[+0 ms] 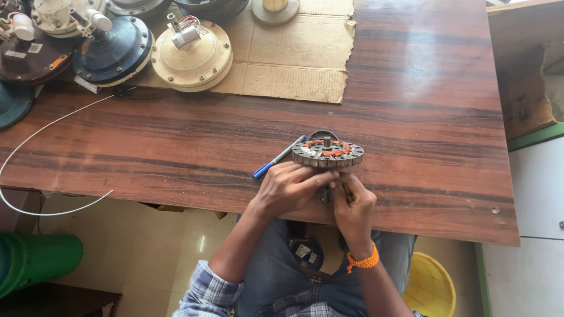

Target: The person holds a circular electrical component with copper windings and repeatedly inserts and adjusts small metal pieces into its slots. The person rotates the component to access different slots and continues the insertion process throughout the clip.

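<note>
Wooden counter, worn cardboard far beyond hands | left hand and right hand pinch something small, hidden between fingers | round motor stator touching fingertips, just beyond | blue pen beside left hand | 4 motor housings top left, some cut off

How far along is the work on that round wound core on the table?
Done: the core sits bare on the wooden table, out of any housing, orange windings exposed. In hand: the left hand and right hand meet at its near edge; what the fingers pinch is too small to tell. Left: five motor housings wait on the cardboard; a blue pen lies beside.
</note>
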